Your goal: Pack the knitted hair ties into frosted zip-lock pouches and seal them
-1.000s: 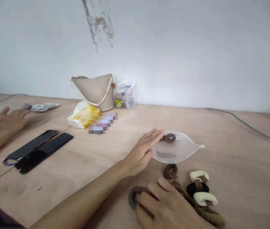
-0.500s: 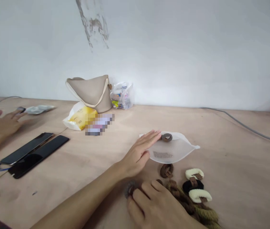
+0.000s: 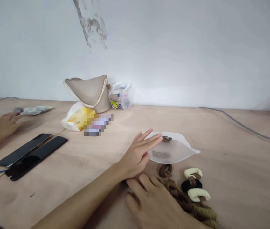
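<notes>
My left hand (image 3: 137, 156) is open, its fingers stretched out over the left end of a frosted plastic bag (image 3: 180, 149) lying flat. Inside the bag, a grey-brown hair tie (image 3: 166, 139) shows near the top edge. My right hand (image 3: 154, 200) rests low on the table, fingers bent and apart, its index fingertip by my left wrist. A dark sliver sits beneath that wrist; I cannot tell what it is. A brown hair tie (image 3: 165, 170) lies between the bag and my right hand. Beside that hand are cream (image 3: 198, 194), black (image 3: 192, 184) and olive (image 3: 205, 211) hair ties.
Another person's hand (image 3: 1, 128) is at the far left, beside a silvery packet (image 3: 37, 110). Two dark phones (image 3: 38, 157) lie nearer. Toward the wall stand a beige bag (image 3: 89, 92), a yellow tissue pack (image 3: 82, 118) and a clear plastic bag (image 3: 121, 95). A grey cable (image 3: 242, 124) crosses the right.
My right hand has shifted slightly up, toward my left wrist. The grey hair tie by its fingertips is out of sight. My left fingers have spread and cover less of the bag.
</notes>
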The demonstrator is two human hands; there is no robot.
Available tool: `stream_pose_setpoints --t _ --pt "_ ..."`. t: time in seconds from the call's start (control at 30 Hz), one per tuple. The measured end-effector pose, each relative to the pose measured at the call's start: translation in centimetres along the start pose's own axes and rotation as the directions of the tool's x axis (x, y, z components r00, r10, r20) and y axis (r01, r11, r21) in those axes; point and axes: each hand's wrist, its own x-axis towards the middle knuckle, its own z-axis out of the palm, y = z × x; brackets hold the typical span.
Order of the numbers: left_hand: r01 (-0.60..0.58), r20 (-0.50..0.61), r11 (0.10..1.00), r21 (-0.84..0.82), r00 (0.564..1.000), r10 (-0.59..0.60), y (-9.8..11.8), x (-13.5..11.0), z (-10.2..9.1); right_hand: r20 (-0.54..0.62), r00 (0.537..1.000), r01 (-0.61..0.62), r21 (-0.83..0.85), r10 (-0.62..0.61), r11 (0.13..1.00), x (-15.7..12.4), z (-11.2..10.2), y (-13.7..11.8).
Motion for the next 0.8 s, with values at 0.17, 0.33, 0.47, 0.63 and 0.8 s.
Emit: stream_pose_setpoints --t 0.17,0.33,0.47,0.63,0.8 --pt "0.011 0.015 1.000 -0.020 1.000 -0.011 -0.22 0.07 -0.15 0.048 0.999 -0.021 0.040 0.019 0.999 0.32 -0.35 0.08" --pt "-0.022 -0.045 0.995 -0.102 0.999 0.017 -0.79 0.27 -0.20 0.068 0.998 -0.025 0.065 0.020 0.998 0.41 -0.54 0.24" --pt "-0.022 -0.059 0.993 -0.118 0.998 0.015 -0.89 0.37 -0.40 0.113 0.993 0.021 0.113 -0.034 0.993 0.44 -0.56 0.42" --pt "0.007 -0.053 0.991 -0.135 0.998 -0.015 -0.61 0.44 -0.50 0.160 0.987 -0.015 0.126 -0.005 0.992 0.64 -0.47 0.50" --pt "0.014 -0.048 0.991 -0.135 0.999 -0.021 -0.68 0.54 -0.57 0.109 0.994 -0.016 0.112 0.004 0.994 0.66 -0.59 0.27"
